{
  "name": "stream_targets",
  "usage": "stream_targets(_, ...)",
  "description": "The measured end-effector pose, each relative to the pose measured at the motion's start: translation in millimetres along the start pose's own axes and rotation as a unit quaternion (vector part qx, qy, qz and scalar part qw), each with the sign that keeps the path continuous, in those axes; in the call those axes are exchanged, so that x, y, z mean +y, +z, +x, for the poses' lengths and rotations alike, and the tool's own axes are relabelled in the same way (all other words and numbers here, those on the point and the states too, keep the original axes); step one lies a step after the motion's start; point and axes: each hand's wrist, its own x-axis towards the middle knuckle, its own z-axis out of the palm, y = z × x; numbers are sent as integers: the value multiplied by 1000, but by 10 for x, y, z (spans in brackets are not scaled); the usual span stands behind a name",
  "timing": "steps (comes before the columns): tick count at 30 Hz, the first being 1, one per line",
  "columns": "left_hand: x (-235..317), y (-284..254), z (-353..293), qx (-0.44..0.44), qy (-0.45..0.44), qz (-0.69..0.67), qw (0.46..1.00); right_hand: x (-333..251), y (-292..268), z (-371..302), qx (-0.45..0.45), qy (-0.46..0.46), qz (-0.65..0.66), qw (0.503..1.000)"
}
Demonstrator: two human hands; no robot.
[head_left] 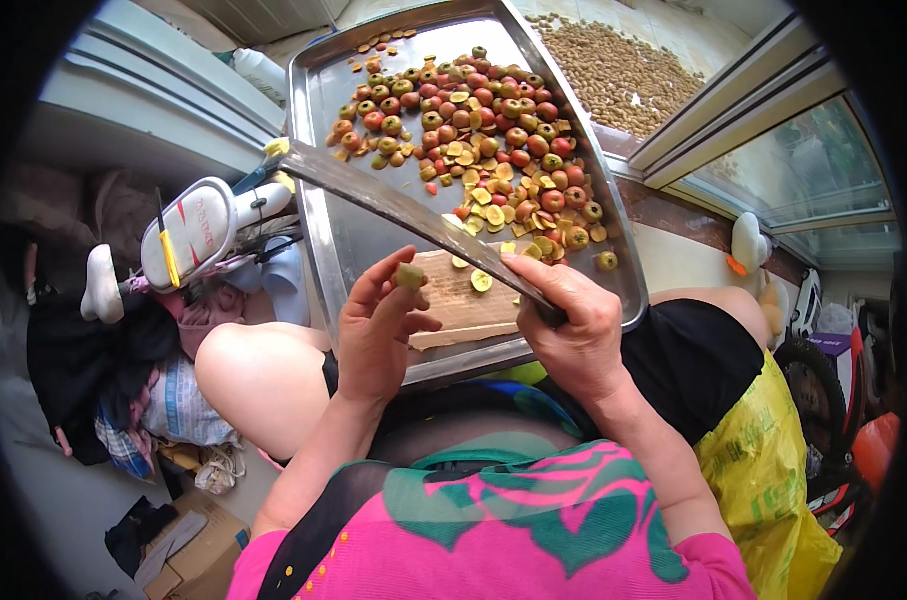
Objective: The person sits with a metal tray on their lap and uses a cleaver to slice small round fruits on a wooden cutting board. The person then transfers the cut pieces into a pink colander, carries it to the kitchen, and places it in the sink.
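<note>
My left hand (376,325) pinches a small greenish-brown fruit piece (411,276) between thumb and fingertips, above the near part of a metal tray. A long knife (394,200) is gripped in my right hand (574,325); its blade slants up to the far left, over the tray's left rim. Below both hands a wooden board (464,318) lies at the tray's near end, with a cut yellow half (482,281) on it. Beyond it the metal tray (339,240) holds many small round red and green fruits (519,137), mixed with yellow cut slices (494,214).
Brown nut-like pieces (624,75) are spread on the floor at the far right, by a glass door (799,170). A white child's seat (189,230) and a pile of clothes (104,370) are at left. To the right are a yellow plastic bag (764,480) and a wheel (819,400).
</note>
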Motion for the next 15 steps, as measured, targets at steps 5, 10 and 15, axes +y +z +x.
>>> stream_targets(5,-80,-75,91,-3,-5,-11,1000,-20,-5,-11,-16,-7,21,1000)
stream_targets(10,-146,33,78,-15,75,-51,996,-85,-14,-47,-56,-60,-34,996)
stream_targets(15,-165,-245,205,-30,-66,-88,994,-106,-8,-52,-76,-153,-70,983)
